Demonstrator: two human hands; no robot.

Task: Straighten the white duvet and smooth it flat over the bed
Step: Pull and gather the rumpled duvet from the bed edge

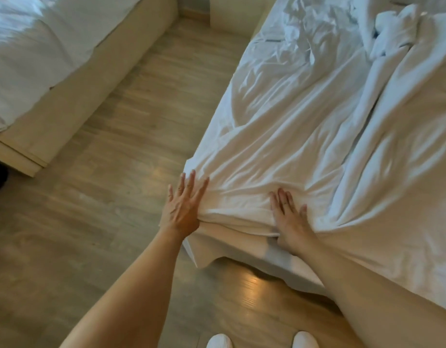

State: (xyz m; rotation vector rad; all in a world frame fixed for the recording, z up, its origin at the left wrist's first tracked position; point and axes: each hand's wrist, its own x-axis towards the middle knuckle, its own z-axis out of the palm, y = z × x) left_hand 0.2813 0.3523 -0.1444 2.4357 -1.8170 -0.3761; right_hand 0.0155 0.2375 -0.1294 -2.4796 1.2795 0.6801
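The white duvet [304, 126] lies wrinkled across the bed [244, 252], with a bunched heap at the far right. I stand at the bed's near left corner. My left hand [183, 205] presses flat against the duvet's corner edge, fingers spread and pointing away from me. My right hand [289, 217] lies palm down on the duvet near the foot edge, fingers apart. Folds of cloth gather between the two hands. Neither hand grips the fabric.
A second bed [41, 71] with white bedding stands at the left, across a strip of wooden floor [116, 172]. A pale nightstand or wall piece [232, 11] sits between the beds at the back. My white shoes [219, 341] show at the bottom.
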